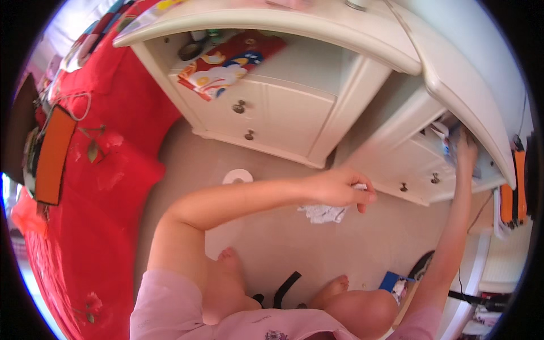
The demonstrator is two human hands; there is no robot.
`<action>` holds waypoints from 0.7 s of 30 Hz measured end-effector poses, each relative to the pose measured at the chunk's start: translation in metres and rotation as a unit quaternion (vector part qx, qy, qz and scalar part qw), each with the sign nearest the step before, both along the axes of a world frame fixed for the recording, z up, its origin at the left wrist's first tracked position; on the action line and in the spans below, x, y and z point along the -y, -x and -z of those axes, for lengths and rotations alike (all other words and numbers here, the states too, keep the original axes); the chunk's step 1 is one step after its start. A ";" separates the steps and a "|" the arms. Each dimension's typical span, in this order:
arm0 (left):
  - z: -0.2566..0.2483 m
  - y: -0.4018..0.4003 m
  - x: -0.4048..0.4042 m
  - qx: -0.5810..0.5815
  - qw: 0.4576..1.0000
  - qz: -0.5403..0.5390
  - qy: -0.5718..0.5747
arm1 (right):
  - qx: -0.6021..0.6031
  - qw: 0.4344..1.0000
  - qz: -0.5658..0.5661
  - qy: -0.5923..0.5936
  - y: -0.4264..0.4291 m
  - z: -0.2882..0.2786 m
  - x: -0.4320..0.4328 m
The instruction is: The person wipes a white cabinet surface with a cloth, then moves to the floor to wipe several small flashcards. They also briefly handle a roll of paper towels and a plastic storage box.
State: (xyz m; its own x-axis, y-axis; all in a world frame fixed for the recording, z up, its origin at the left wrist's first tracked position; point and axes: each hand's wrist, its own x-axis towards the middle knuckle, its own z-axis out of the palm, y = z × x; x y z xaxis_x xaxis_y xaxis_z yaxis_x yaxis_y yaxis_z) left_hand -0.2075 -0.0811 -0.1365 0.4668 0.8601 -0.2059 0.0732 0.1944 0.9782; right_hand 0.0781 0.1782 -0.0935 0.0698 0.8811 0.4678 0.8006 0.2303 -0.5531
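My left hand [346, 192] is stretched across in front of me, its fingers closed on a white crumpled tissue or cloth [359, 186]. Just below the wrist shows a crumpled white piece [325, 213]; whether it is part of the same thing cannot be told. Far to the right, my right hand [466, 146] reaches into the open upper compartment of a cream bedside cabinet [393, 163]. Blurred packets or papers [444, 134] lie by its fingers, and its grip is partly hidden there.
Another cream cabinet [284, 100] holds a colourful patterned packet [225, 68] hanging over its open shelf. A white paper roll [238, 176] is on the floor. Red bedding [110, 170] hangs at left. A blue box [393, 282] stands by my right knee, a black strap [287, 289] between my legs.
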 end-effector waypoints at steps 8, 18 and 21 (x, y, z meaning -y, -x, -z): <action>-0.006 0.125 0.073 -0.022 0.916 -0.396 0.064 | -0.105 0.957 -0.247 0.106 0.031 0.029 0.187; -0.013 0.224 0.065 0.136 0.773 -0.614 0.076 | -0.079 0.859 -0.454 0.222 0.101 0.035 0.223; -0.013 0.222 0.058 0.129 0.794 -0.587 0.097 | -0.030 0.836 -0.487 0.249 0.114 0.032 0.232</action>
